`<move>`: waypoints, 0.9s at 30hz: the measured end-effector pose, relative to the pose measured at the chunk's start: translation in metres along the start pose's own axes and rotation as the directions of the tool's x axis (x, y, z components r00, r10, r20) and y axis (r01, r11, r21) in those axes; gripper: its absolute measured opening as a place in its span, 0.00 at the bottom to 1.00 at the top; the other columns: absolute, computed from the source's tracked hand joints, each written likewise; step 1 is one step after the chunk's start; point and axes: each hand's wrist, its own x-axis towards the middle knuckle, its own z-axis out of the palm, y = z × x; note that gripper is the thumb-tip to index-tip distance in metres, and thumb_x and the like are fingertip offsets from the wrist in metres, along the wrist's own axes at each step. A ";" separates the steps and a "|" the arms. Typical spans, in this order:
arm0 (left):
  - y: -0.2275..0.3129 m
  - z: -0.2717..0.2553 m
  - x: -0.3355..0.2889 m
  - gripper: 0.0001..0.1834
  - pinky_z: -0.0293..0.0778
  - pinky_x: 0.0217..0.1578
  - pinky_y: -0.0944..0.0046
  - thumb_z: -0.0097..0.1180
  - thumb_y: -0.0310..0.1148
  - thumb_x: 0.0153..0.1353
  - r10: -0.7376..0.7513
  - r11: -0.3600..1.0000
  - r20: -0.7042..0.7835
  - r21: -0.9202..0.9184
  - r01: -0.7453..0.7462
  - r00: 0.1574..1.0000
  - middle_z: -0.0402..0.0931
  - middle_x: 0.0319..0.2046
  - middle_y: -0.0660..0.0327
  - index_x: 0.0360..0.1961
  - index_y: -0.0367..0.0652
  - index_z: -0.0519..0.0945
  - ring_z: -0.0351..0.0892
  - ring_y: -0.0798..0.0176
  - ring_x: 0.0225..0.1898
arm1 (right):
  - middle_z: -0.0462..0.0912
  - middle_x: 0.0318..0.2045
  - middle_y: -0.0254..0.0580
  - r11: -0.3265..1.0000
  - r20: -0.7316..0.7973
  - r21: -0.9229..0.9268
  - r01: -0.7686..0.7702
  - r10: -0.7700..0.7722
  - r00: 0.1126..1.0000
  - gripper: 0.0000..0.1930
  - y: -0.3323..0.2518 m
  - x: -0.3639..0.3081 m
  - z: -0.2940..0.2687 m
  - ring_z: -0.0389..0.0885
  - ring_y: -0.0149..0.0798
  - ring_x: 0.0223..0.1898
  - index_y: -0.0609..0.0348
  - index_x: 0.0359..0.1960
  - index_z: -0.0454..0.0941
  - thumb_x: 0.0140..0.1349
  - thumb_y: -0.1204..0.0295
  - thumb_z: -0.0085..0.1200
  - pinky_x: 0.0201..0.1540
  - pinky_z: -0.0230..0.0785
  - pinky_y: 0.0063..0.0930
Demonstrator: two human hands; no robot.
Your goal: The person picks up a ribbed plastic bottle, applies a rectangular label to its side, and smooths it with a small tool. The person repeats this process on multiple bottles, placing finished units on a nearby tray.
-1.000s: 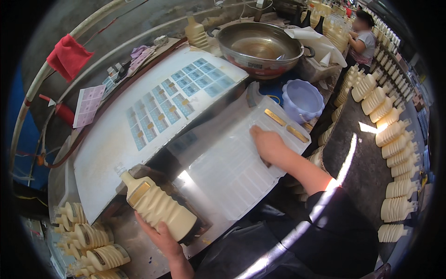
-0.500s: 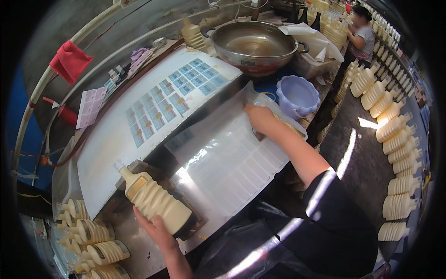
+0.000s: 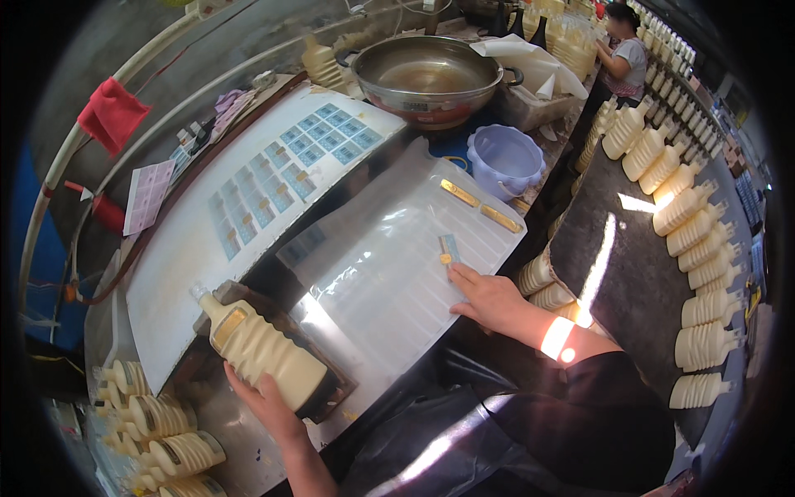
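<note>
A cream plastic bottle (image 3: pixel 277 364) with ribbed sides and a gold label on its shoulder lies tilted in a dark cradle. My left hand (image 3: pixel 273 410) is closed round its lower side, thumb on top. On the right, my right hand (image 3: pixel 493 302) reaches over a clear plastic sheet (image 3: pixel 373 282), its index finger stretched out and thumb apart. That fingertip touches a small blue-and-gold label (image 3: pixel 448 248); whether the label sticks to it or lies on the sheet, I cannot tell. Two gold strips (image 3: pixel 480 205) lie at the sheet's far right.
A slanted white board (image 3: pixel 190 273) carries rows of blue labels. Behind stand a wide metal pan (image 3: pixel 426 79) and a lilac tub (image 3: pixel 505 161). More cream bottles stand at lower left (image 3: pixel 186 451) and along the right (image 3: pixel 700 344). A person (image 3: pixel 623 58) works at the far right.
My right hand has drawn back toward me from the sheet's far edge, uncovering the gold strips and the blue-and-gold label. My left hand stays on the bottle. The view has shifted slightly.
</note>
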 end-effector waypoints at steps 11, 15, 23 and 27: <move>0.027 0.001 -0.022 0.26 0.65 0.63 0.54 0.55 0.27 0.63 0.513 0.727 0.062 0.499 -0.472 0.856 0.68 0.63 0.51 0.63 0.36 0.72 0.69 0.52 0.62 | 0.86 0.34 0.42 0.983 -0.099 0.145 0.111 -0.098 0.990 0.11 0.022 -0.020 -0.007 0.86 0.42 0.31 0.62 0.42 0.85 0.59 0.72 0.60 0.32 0.78 0.31; 0.042 0.037 -0.033 0.19 0.71 0.55 0.51 0.65 0.26 0.54 0.642 0.542 0.331 0.442 -0.715 0.691 0.75 0.52 0.50 0.49 0.39 0.81 0.75 0.47 0.52 | 0.82 0.20 0.41 0.613 0.173 0.720 -0.326 0.297 0.939 0.14 -0.024 0.012 -0.016 0.83 0.31 0.25 0.65 0.40 0.87 0.66 0.64 0.61 0.29 0.73 0.25; 0.047 0.080 -0.038 0.23 0.72 0.45 0.50 0.71 0.29 0.45 0.627 0.371 0.443 0.553 -0.746 0.641 0.75 0.43 0.50 0.45 0.40 0.79 0.75 0.45 0.42 | 0.79 0.24 0.31 0.072 0.389 0.919 -0.388 -0.003 0.921 0.16 -0.152 0.058 -0.047 0.72 0.21 0.23 0.63 0.57 0.83 0.74 0.68 0.52 0.28 0.67 0.15; 0.042 0.058 -0.034 0.17 0.73 0.41 0.52 0.69 0.27 0.46 0.669 0.338 0.382 0.607 -0.719 0.637 0.77 0.38 0.54 0.40 0.40 0.81 0.76 0.48 0.39 | 0.77 0.23 0.30 0.153 0.334 0.935 -0.319 -0.089 0.938 0.17 -0.174 0.062 -0.046 0.73 0.21 0.24 0.60 0.60 0.81 0.74 0.70 0.50 0.29 0.68 0.16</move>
